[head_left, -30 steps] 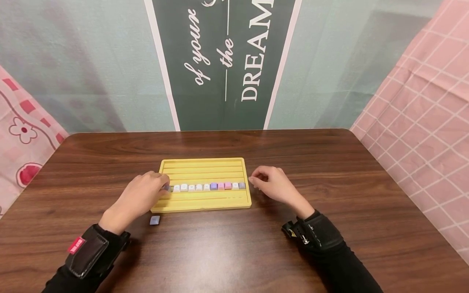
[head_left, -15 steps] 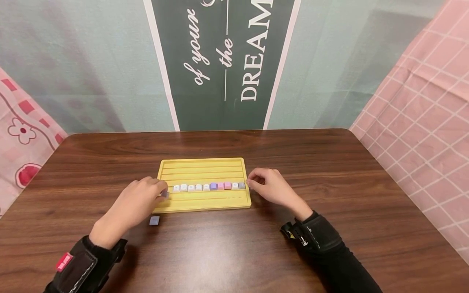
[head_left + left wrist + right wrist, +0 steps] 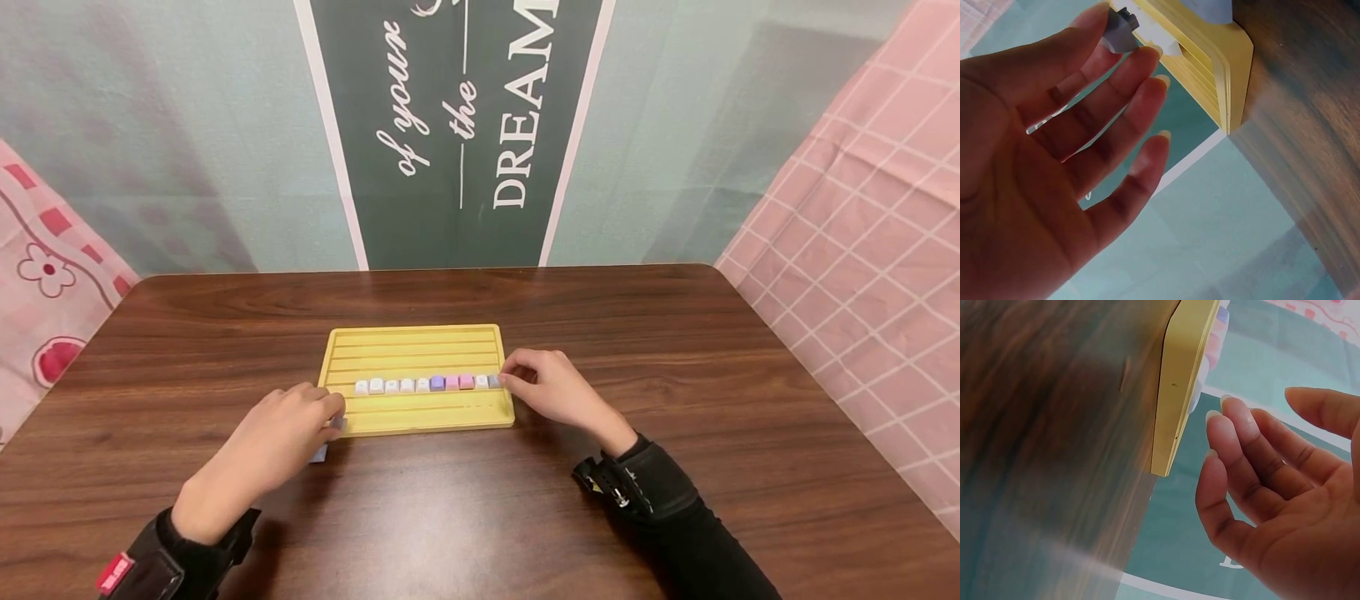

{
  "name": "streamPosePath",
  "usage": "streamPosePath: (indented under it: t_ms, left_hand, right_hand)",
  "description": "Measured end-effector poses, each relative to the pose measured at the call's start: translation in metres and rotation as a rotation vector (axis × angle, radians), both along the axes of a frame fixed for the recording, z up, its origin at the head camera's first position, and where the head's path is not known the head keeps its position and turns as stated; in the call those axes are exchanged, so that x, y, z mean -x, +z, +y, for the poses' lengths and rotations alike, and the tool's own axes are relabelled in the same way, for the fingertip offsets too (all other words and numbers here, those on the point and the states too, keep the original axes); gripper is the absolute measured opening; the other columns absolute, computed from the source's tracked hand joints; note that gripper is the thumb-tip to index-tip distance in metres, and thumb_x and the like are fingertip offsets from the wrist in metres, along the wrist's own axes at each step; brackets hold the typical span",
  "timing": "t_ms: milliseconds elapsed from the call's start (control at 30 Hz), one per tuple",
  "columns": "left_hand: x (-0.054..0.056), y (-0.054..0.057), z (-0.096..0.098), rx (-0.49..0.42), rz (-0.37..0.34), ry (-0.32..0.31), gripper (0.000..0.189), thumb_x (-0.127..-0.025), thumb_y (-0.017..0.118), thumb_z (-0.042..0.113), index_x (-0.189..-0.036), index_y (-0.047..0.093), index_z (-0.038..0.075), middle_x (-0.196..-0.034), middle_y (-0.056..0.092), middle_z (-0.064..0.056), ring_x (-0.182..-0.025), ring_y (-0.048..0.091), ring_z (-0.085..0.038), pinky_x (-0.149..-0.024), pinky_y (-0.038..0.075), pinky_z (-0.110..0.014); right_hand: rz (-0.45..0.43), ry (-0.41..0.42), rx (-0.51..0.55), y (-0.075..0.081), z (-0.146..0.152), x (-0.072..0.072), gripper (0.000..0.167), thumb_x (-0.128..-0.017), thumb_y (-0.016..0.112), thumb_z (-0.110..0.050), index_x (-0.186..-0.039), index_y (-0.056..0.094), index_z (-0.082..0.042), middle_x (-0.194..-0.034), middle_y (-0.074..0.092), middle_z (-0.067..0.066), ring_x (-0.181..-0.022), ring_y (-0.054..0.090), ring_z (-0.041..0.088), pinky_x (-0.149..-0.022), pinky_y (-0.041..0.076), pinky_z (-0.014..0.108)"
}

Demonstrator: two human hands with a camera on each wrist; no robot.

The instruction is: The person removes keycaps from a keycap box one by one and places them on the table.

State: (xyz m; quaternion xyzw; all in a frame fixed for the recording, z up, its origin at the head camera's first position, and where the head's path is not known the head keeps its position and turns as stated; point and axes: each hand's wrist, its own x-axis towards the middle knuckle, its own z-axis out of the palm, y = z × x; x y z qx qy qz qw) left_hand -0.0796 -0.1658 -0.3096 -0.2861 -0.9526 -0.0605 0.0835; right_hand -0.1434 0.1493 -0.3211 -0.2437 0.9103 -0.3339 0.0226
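Note:
A grey-blue keycap [image 3: 1120, 34] is pinched between the thumb and fingertips of my left hand [image 3: 281, 433], over the front left corner of the yellow tray [image 3: 412, 421]. A second grey-blue keycap [image 3: 318, 455] lies on the table below that hand, partly hidden by it. Along one groove of the tray runs a row of keycaps: several white keycaps [image 3: 377, 386], a purple keycap [image 3: 437, 382], pink keycaps [image 3: 466, 381] and a grey keycap [image 3: 493, 381] at the right end. Beside this end, my right hand [image 3: 558, 390] hovers with loosely bent fingers, thumb apart, holding nothing.
The tray's back grooves [image 3: 412, 350] hold no keycaps. Dark wooden tabletop [image 3: 480, 517] surrounds the tray. Hanging cloths stand behind the table and at both sides, among them a pink checked cloth [image 3: 885, 208] at the right.
My left hand has drawn a grey-blue keycap away from the row's left end, toward the tray's front left corner. My right hand has shifted slightly left, closer to the row's right end.

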Motion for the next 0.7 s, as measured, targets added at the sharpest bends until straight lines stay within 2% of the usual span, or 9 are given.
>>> streamPosePath:
  t_ms: [300,700]
  left_hand:
    - [-0.01,-0.001,0.002,-0.005,-0.004,0.001,0.026,-0.066,0.081,0.011,-0.071,0.056,0.015,-0.068,0.049,0.008,-0.063,0.045,-0.011,-0.052,0.036,-0.026]
    - [-0.014,-0.006,0.009,0.044,-0.06,0.014,0.023,-0.065,0.08,0.011,-0.074,0.059,0.015,-0.072,0.051,0.005,-0.07,0.051,-0.015,-0.057,0.04,-0.031]
  right_hand:
    - [0.013,0.058,0.007,0.001,-0.002,-0.003,0.006,-0.086,0.06,-0.011,-0.087,0.065,-0.009,-0.073,0.059,-0.005,-0.063,0.051,0.006,-0.059,0.044,0.024]
    - [0.014,0.112,0.011,0.001,-0.002,-0.006,0.008,-0.087,0.059,-0.013,-0.09,0.064,-0.007,-0.074,0.06,-0.004,-0.064,0.052,0.006,-0.06,0.044,0.023]
